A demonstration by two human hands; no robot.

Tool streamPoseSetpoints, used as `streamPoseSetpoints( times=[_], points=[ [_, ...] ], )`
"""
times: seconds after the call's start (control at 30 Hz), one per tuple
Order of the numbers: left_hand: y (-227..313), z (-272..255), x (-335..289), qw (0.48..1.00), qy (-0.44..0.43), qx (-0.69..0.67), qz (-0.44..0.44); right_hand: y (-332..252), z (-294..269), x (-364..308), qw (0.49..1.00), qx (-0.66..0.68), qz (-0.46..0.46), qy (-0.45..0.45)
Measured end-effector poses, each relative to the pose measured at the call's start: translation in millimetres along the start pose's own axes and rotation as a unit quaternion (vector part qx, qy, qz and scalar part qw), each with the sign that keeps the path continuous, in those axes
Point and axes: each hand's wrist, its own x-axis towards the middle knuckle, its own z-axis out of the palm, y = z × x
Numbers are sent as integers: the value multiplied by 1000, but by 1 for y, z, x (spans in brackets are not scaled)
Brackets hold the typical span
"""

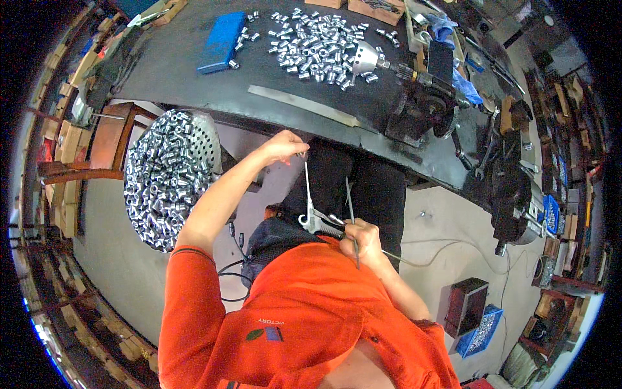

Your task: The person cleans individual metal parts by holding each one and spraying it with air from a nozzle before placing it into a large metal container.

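Note:
My left hand [284, 148] is raised in front of the table edge, its fingers pinched on a small metal piece that they mostly hide. Just below those fingers is the tip of a long, thin nozzle. It belongs to a silver air blow gun [313, 222] lying across my lap. My right hand [363, 241] is closed around the gun's handle end. A thin grey rod [350, 202] also passes through the right hand's fingers and points toward the table. A thin hose runs off to the right from that hand.
A heap of metal fittings [317, 48] lies on the dark table [162, 81] beside a blue box [221, 42]. To my left is a basin [206, 139] full of fittings, near a wooden chair [113, 146]. A black machine [421, 110] stands right; a blue crate [479, 332] sits on the floor.

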Motion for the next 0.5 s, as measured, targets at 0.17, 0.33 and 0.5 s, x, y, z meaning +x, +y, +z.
streamPoseSetpoints(
  times=[0.17, 0.33, 0.5],
  points=[
    [0, 1, -2, 997, -37, -70, -17, 4, 2, -1, 999, 18, -25, 12],
    [2, 9, 4, 999, -53, -5, -8, 3, 1, 0, 1000, 9, -11, -4],
    [7, 12, 2, 999, -53, -2, -7, 2, -1, 1, 999, -32, 12, -33]
  ],
)
